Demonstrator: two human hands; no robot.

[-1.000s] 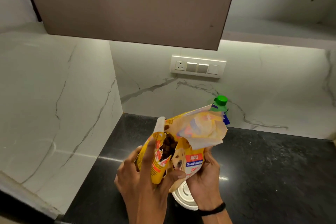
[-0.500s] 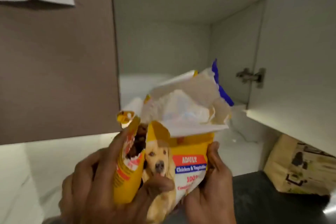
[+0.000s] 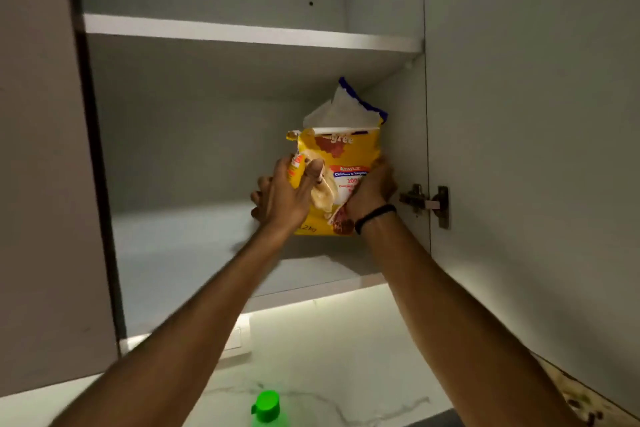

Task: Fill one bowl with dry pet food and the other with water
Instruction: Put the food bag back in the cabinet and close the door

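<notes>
Yellow food bag (image 3: 346, 152) upright, arms outstretched, fingers of left hand (image 3: 280, 198) and right hand (image 3: 370, 184) gripping its sides.

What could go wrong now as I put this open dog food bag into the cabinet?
1. The pet food bag has its top open and loosely flapped; if it tips when the left hand and right hand let go, food could spill off the lower shelf toward the green-capped bottle below.
2. The bag is close to the door hinge, which might snag it.
</notes>
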